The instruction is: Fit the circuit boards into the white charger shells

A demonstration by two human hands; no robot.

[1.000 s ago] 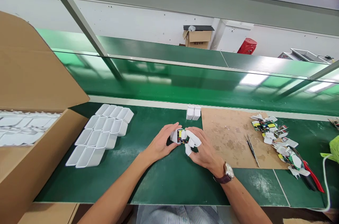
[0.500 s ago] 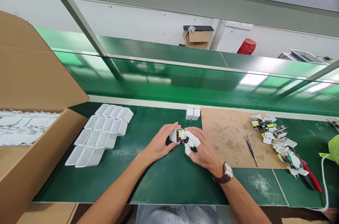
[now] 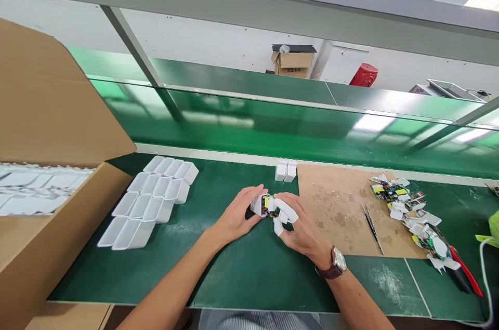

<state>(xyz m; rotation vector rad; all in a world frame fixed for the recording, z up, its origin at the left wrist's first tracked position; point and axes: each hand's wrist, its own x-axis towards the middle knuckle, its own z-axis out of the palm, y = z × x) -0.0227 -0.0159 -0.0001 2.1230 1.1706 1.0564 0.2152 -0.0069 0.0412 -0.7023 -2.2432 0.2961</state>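
Note:
My left hand (image 3: 242,214) pinches a small white plastic housing (image 3: 257,205) between thumb and fingers, just above the green bench. From the right, my right hand (image 3: 298,221), with white covers on its thumb and a finger, grips a small circuit board (image 3: 268,205) with yellow and dark parts. The board's left end sits at the housing's mouth; how deep it goes in I cannot make out. To the left stand rows of open white housings (image 3: 156,200). Two more white housings (image 3: 286,169) stand together behind my hands.
A brown board (image 3: 331,205) bears tweezers (image 3: 372,228) and a heap of circuit boards (image 3: 405,205). Red-handled pliers (image 3: 463,270) lie at the right. A large open carton (image 3: 78,221) with white pieces stands at the left. A green partition (image 3: 234,127) rises behind the bench.
The view has tilted slightly upward, so everything on the bench sits a little lower. Both hands keep almost the same hold on the housing and circuit board.

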